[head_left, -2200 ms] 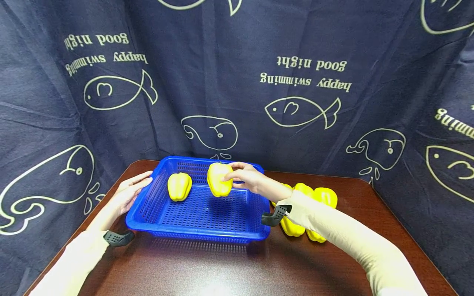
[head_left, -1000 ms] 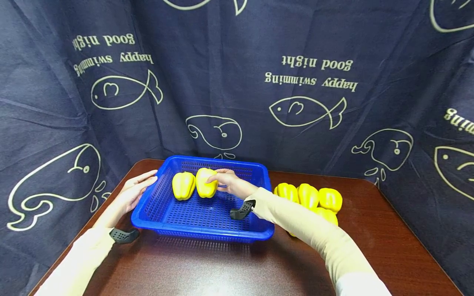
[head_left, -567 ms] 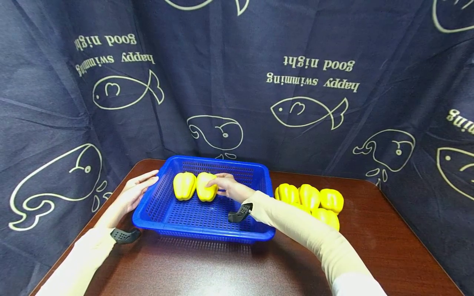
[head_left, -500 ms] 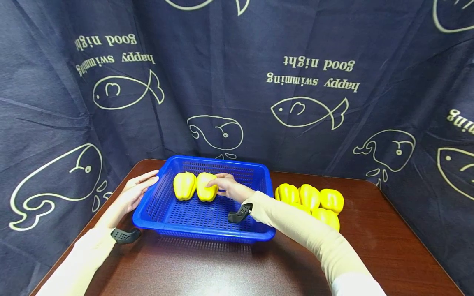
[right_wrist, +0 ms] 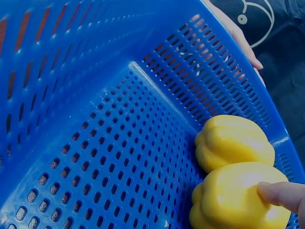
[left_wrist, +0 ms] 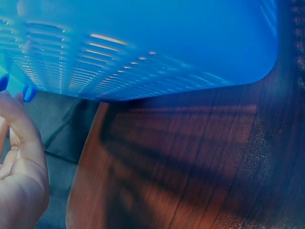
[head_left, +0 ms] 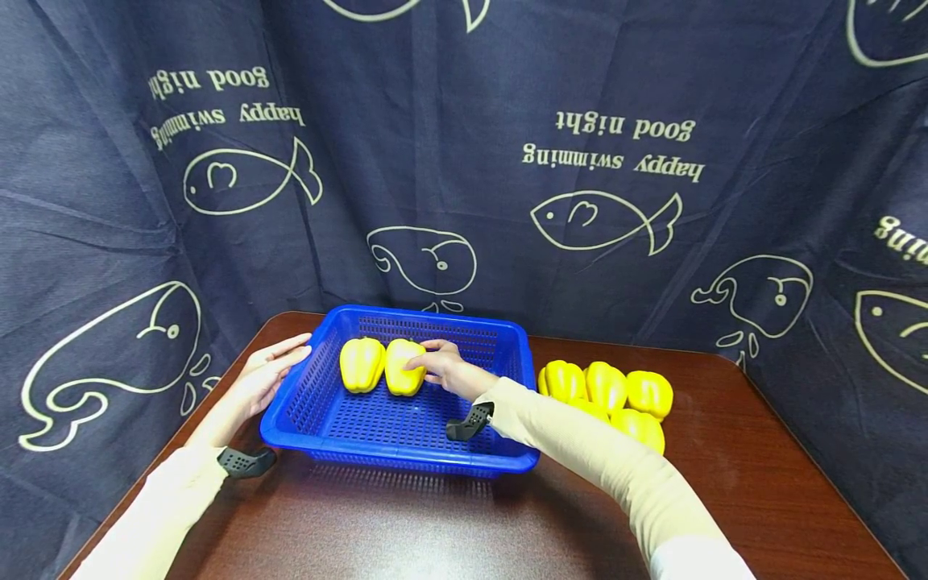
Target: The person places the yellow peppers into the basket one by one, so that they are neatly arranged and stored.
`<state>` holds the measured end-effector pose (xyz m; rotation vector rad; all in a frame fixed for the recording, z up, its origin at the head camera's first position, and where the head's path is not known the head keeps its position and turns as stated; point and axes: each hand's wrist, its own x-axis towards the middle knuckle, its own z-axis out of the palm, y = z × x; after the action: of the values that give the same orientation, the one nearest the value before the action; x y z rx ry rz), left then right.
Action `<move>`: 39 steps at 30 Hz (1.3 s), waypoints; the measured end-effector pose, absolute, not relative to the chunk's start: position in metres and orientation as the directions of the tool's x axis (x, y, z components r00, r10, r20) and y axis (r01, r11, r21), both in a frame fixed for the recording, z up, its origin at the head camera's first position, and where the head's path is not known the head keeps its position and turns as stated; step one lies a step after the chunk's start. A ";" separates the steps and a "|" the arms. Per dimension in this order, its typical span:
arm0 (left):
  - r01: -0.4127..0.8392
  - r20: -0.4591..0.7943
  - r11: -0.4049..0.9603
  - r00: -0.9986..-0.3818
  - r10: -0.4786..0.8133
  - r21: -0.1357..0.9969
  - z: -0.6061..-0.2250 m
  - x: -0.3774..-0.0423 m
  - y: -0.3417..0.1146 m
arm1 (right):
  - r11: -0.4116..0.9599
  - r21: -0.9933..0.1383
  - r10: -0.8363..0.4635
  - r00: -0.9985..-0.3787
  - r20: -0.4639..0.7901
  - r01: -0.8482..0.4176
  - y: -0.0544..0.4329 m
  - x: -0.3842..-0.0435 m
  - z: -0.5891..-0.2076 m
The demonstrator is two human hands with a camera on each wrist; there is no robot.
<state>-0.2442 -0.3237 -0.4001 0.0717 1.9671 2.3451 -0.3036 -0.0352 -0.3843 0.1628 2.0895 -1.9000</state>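
Inside a blue plastic basket [head_left: 406,459], two yellow bell peppers stand side by side. My right hand [head_left: 453,370] reaches in and holds the right-hand bell pepper [head_left: 403,377], thumb on its near side; the other fingers are partly hidden behind it. In the right wrist view the thumb [right_wrist: 281,194] presses on this pepper, which leans against the other bell pepper [right_wrist: 233,140]. My left hand [head_left: 261,374] rests with fairly straight fingers against the basket's left rim. In the left wrist view, the left fingertips are right at the blue rim.
Several more yellow bell peppers [head_left: 605,387] are grouped on the brown table [head_left: 732,451], right of the basket, partly covered by my right sleeve [head_left: 602,459]. A dark blue curtain [head_left: 464,161] with fish drawings hangs behind the table and on both sides.
My right hand has moved left and lowered the held bell pepper from above the basket to beside the other one. Over the last half second it barely moves. The left hand stays at the rim.
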 end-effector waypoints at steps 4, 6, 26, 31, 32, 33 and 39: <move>-0.034 -0.019 -0.172 -0.996 0.090 0.984 -0.400 -0.244 -0.323 | 0.121 -0.955 -0.116 -0.952 -0.284 0.270 -0.034 -0.304 -0.384; -0.031 -0.016 -0.173 -0.996 0.085 0.984 -0.400 -0.243 -0.323 | 0.123 -0.957 -0.114 -0.955 -0.275 0.261 -0.034 -0.304 -0.384; -0.012 0.011 -0.220 -0.995 0.104 0.975 -0.401 -0.242 -0.321 | 0.181 -0.969 -0.160 -0.967 -0.200 0.171 -0.019 -0.307 -0.362; -0.015 0.003 -0.199 -0.996 0.091 0.980 -0.401 -0.243 -0.321 | 0.181 -0.975 -0.175 -0.971 -0.162 0.131 -0.010 -0.311 -0.349; -0.017 0.001 -0.194 -0.996 0.088 0.981 -0.401 -0.243 -0.321 | 0.189 -0.975 -0.177 -0.973 -0.148 0.114 -0.008 -0.311 -0.347; -0.018 -0.002 -0.193 -0.996 0.084 0.981 -0.401 -0.243 -0.321 | 0.193 -0.976 -0.182 -0.974 -0.136 0.100 -0.006 -0.312 -0.345; -0.022 -0.006 -0.185 -0.996 0.088 0.983 -0.401 -0.241 -0.322 | 0.215 -0.975 -0.229 -0.968 -0.102 0.052 0.009 -0.308 -0.336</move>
<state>-0.2411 -0.3220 -0.4008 0.0802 1.9581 2.3629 -0.3076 0.0091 -0.3363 -0.1687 2.2637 -1.8308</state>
